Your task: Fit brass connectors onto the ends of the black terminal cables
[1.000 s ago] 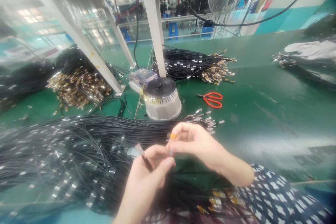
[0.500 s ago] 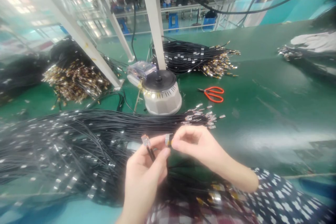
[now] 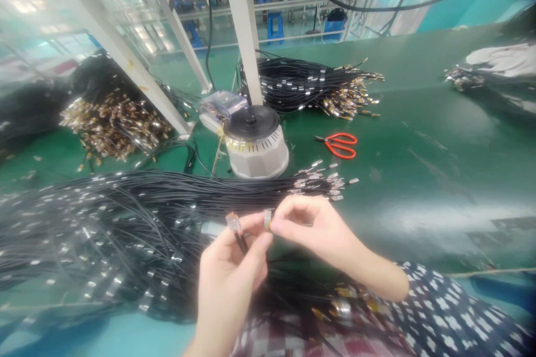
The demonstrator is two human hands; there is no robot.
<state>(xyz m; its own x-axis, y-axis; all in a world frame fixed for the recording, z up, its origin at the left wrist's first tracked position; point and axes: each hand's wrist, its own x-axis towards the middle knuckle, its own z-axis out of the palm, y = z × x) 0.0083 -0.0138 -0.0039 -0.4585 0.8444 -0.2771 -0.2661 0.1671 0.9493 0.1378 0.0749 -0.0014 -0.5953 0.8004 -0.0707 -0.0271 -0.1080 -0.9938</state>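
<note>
My left hand [image 3: 234, 273] is closed round thin black cables; a cable end wrapped in something clear [image 3: 233, 222] sticks up between its fingers. At its index fingertip is a small silvery strip [image 3: 267, 219], with a bit of yellow at its lower edge. My right hand [image 3: 307, 222] pinches at that strip, thumb and index finger together; what exactly sits between them is hidden. Just behind the hands lies a long bundle of black cables [image 3: 201, 189], its silvery tips pointing right. More cables with yellow and metallic ends [image 3: 345, 305] rest at my lap.
A round white tape dispenser [image 3: 256, 150] with a black top stands beyond the bundle. Red-handled scissors [image 3: 341, 145] lie to its right. Further cable bundles are at the back [image 3: 293, 86] and left [image 3: 113, 128]. White frame posts [image 3: 243, 28] rise from the green table [image 3: 419, 178].
The view has tilted slightly, so the table things sit a little higher in the picture. My right fingers have shifted slightly left against the silvery strip; my left hand keeps its grip.
</note>
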